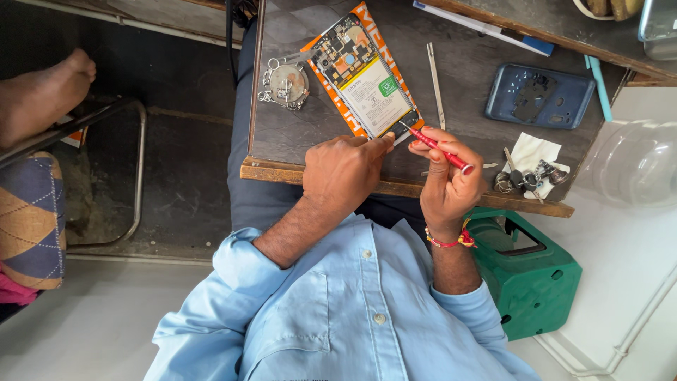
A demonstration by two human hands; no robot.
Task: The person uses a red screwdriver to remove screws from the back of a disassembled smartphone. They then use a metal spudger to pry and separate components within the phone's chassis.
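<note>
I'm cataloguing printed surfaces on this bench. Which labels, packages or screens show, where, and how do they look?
Battery label: on the opened phone mid-bench, white rectangle with a green square badge.
Orange mat: under the phone, orange with white lettering.
No lit screen shows.
Right hand holds a red screwdriver; left hand steadies the phone.

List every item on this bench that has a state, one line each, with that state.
Smartphone: back cover off, battery and circuit board exposed, lying on an orange card.
Blue back cover: detached, inner side up.
Red screwdriver: held in right hand, tip at the phone's lower edge.
Left hand: fingers pressing the phone's lower corner.
Tweezers: lying unused.
Green box: top open.
</note>
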